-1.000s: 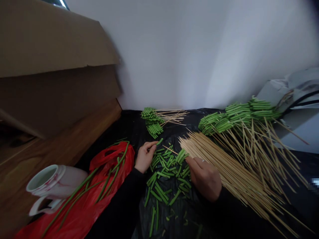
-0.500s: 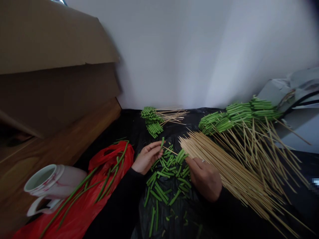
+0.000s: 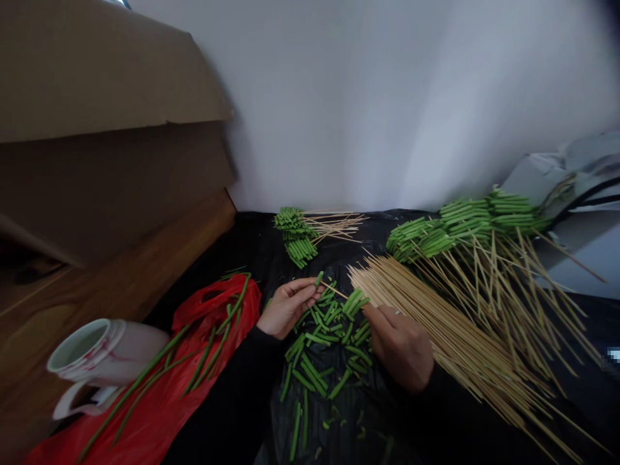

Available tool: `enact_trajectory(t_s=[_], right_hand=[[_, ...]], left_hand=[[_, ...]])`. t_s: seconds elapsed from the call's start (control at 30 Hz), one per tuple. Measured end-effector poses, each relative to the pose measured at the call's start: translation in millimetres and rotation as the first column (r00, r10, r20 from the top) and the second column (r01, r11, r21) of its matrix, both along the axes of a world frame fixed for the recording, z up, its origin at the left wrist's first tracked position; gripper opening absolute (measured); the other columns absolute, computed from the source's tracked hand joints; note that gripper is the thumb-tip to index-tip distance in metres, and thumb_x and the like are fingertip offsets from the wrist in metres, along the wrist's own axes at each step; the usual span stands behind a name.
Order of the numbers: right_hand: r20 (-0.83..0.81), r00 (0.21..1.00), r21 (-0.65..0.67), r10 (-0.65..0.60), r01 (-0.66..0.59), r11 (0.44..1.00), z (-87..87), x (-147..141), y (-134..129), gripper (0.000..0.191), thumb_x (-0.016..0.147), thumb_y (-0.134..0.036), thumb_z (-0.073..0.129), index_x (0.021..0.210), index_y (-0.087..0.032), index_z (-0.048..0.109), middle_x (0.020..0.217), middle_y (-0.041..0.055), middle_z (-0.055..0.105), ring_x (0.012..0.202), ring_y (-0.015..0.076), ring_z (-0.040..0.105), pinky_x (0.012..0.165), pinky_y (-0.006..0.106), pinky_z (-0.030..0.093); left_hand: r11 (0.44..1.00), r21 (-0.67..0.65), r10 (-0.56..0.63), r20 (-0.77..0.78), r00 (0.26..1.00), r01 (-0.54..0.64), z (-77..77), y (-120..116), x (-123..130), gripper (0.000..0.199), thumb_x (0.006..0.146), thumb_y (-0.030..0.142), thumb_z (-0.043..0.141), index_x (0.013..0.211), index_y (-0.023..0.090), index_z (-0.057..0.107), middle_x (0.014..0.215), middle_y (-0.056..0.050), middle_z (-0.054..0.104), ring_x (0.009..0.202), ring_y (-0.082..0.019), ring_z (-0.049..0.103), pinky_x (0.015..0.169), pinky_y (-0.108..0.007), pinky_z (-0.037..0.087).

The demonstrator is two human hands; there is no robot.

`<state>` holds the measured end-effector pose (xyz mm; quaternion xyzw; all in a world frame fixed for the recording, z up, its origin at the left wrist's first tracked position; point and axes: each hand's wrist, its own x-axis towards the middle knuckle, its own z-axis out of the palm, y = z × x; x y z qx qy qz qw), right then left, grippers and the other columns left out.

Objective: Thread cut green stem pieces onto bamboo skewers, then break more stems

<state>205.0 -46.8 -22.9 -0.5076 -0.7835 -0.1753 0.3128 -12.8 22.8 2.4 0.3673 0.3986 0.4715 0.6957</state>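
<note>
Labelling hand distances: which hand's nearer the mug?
Left. The left hand, pinching a bean piece, is right of the mug, with the red bag between them. The right hand, holding a skewer, is farther right.

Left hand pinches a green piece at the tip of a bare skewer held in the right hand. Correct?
Not quite: the skewer isn't bare. The head view shows several green segments on it by the right hand. The left hand does pinch a green piece at its tip.

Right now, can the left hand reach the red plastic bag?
Probably yes: the bag lies close beside the left hand, with nothing seen between, though that hand holds a short green stalk piece.
</note>
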Motion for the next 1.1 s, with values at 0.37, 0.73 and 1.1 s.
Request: enact_trajectory(t_s=[0.37,0.73,1.1], right_hand=[[-0.017,1.000,-0.014,0.008,-0.008,1.000,-0.2,-0.2,-0.9,0.025,0.089,-0.010,0.044,0.101,-0.018,0.065,0.066,-0.0001,0.052,0.060,0.0129,0.045,0.057,0.031,0.026],[-0.011,1.000,-0.021,0.004,-0.004,1.000,-0.2,-2.2,-1.9,0.026,0.089,-0.009,0.045,0.103,-0.018,0.065,0.066,-0.0001,0.053,0.060,0.0136,0.044,0.058,0.031,0.026],[-0.005,1.000,-0.021,0.005,-0.006,1.000,-1.1,-2.5,-2.6,0.025,0.089,-0.010,0.044,0.100,-0.018,0.065,0.066,0.0000,0.053,0.060,0.0133,0.043,0.058,0.031,0.025]], left_hand=[[0.998,-0.057,0.015,0.044,0.999,-0.012,-2.0,1.6,-1.3,0.025,0.067,0.016,0.080,0.091,0.012,0.073,0.083,-0.005,0.071,0.069,-0.008,0.066,0.065,-0.015,0.052],[0.997,-0.067,0.051,0.057,0.997,-0.048,-1.5,1.3,1.2,0.022,0.068,0.011,0.078,0.089,0.011,0.072,0.082,-0.006,0.073,0.070,-0.010,0.067,0.064,-0.016,0.052],[0.993,-0.087,0.081,0.056,0.995,-0.076,-3.0,3.0,-0.7,0.025,0.067,0.017,0.080,0.090,0.010,0.072,0.078,-0.006,0.071,0.065,-0.008,0.064,0.057,-0.014,0.051]])
